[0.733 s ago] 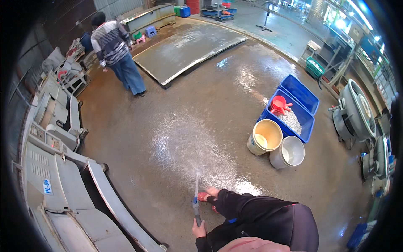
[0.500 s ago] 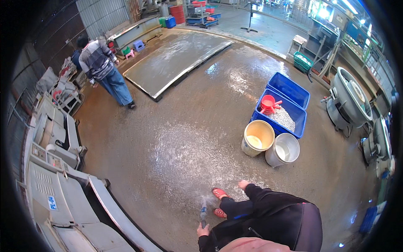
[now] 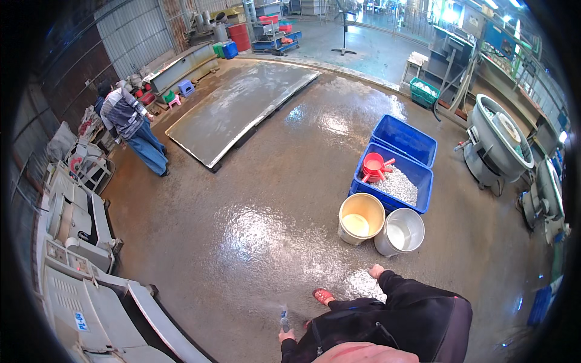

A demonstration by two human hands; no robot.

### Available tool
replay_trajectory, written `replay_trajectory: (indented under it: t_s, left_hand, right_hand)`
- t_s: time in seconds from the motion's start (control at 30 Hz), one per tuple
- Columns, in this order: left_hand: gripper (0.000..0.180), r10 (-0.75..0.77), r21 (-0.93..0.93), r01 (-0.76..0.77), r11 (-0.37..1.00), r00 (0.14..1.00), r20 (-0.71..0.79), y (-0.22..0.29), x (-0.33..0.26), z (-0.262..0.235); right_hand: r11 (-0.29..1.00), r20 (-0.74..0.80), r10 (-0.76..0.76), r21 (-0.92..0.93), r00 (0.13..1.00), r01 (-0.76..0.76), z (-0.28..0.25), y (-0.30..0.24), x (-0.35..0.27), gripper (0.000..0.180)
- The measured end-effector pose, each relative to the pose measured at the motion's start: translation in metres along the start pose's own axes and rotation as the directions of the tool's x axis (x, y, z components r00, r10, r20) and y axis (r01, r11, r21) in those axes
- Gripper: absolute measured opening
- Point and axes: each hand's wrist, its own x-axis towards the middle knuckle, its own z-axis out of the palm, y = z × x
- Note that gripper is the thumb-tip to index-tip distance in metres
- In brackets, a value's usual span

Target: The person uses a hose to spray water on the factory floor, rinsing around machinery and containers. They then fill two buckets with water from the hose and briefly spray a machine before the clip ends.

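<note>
My left hand (image 3: 287, 335) is closed round a hose spray nozzle (image 3: 284, 319) low in front of me. A faint spray of water leaves its tip toward the wet concrete floor (image 3: 200, 260). My right hand (image 3: 376, 271) hangs beside my body with its fingers curled in and nothing visible in them. Nearest to it stand a cream bucket (image 3: 347, 232) and a grey bucket (image 3: 387, 245), both with some pale liquid inside. Behind them sits a blue tub (image 3: 426, 196) of pale pebble-like pieces, with red scoops (image 3: 374, 167) on top.
A second blue tub (image 3: 404, 140) adjoins the first. Grey machines (image 3: 97, 290) line the left side; round bowl machines (image 3: 499, 139) stand at right. A low flat slab (image 3: 242, 109) lies ahead. Another person (image 3: 130, 121) is at the far left, near a pink stool (image 3: 175, 100).
My view has shifted, and I have stepped forward. The nozzle's spray looks fainter than before. The other person has moved a little away and leans forward more.
</note>
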Motion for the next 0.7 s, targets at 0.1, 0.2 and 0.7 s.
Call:
replay_trajectory:
  t_s: [0.1, 0.2, 0.7]
  left_hand:
    - [0.036, -0.025, -0.044, 0.028, 0.999, 0.998, 0.061, 0.022, 0.008, 0.006]
    - [0.042, -0.009, -0.100, 0.018, 0.995, 0.996, 0.087, 0.036, 0.023, 0.023]
    - [0.019, 0.060, -0.639, 0.068, 0.766, 0.982, 0.177, 0.118, 0.015, -0.035]
  right_hand:
    - [0.960, 0.006, -0.066, 0.273, 0.998, 0.062, -0.023, -0.010, 0.019, 0.039]
    - [0.965, -0.019, -0.153, 0.213, 0.988, 0.153, -0.036, -0.040, 0.031, 0.042]
    - [0.990, 0.031, 0.144, -0.001, 0.989, -0.144, -0.013, 0.032, 0.011, 0.035]
